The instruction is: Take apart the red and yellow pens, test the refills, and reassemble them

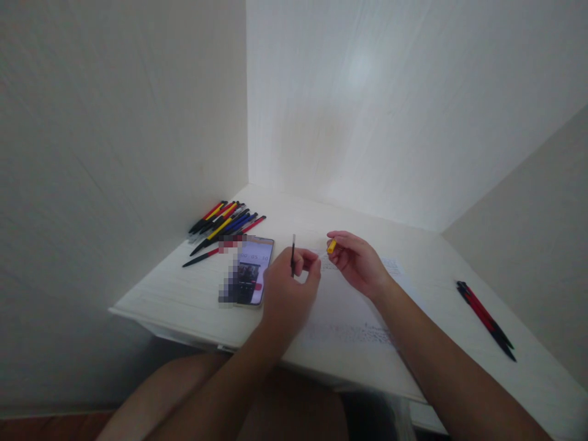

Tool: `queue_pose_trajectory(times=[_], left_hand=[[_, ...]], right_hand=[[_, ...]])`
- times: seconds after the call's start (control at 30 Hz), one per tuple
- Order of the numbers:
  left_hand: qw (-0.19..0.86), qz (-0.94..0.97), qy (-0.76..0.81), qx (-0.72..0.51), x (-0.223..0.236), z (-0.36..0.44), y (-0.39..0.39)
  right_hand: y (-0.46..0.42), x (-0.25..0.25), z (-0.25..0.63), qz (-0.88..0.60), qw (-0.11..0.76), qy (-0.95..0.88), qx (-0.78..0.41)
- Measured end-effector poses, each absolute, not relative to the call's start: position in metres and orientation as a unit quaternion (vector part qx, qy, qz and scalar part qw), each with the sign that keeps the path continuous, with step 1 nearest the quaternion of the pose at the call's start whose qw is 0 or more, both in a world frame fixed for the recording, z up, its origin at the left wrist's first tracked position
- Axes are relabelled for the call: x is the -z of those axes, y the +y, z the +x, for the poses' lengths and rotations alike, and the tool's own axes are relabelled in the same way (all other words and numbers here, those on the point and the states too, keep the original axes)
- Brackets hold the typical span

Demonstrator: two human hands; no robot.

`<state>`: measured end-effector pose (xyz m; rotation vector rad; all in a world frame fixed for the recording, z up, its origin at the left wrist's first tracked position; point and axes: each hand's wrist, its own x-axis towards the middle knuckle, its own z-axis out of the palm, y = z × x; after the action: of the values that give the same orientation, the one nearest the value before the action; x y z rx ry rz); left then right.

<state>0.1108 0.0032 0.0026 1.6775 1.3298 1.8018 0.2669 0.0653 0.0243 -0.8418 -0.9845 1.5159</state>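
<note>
My left hand [289, 285] is closed in a pinch round a thin black pen part [293, 252] that stands upright above the fingers. My right hand [357, 260] is closed on a small yellow pen piece [331, 247], whose end pokes out toward the left hand. The two hands hover close together, a little apart, over a white sheet of paper [349, 306] with faint printed lines on the white table [184, 294].
A pile of several red, yellow, blue and black pens [225, 223] lies at the table's far left corner. A phone [250, 272] with a lit screen lies beside my left hand. Two red-and-black pens [484, 318] lie at the right. White walls enclose the table.
</note>
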Motion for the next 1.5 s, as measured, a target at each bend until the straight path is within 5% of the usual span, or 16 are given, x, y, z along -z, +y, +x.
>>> queue_pose_trajectory(times=[0.53,0.83,1.0,1.13,1.23,1.5], left_hand=[[0.164,0.613,0.489,-0.599,0.003,0.110,0.006],[0.213,0.562,0.468,-0.648,-0.002,0.113,0.003],[0.229,0.537,0.457,-0.671,-0.009,0.111,0.003],[0.235,0.543,0.462,-0.660,-0.009,0.109,0.003],[0.231,0.552,0.469,-0.649,-0.008,0.108,0.003],[0.242,0.573,0.458,-0.635,-0.004,0.108,0.007]], right_hand=[[0.070,-0.015,0.276,-0.390,0.521,-0.605,-0.458],[0.063,-0.022,0.269,-0.385,0.462,-0.494,-0.628],[0.058,-0.023,0.275,-0.357,0.328,-0.559,-0.673],[0.054,-0.027,0.281,-0.365,0.125,-0.677,-0.626],[0.051,-0.031,0.279,-0.369,0.062,-0.724,-0.580],[0.049,-0.037,0.271,-0.309,0.158,-0.814,-0.466]])
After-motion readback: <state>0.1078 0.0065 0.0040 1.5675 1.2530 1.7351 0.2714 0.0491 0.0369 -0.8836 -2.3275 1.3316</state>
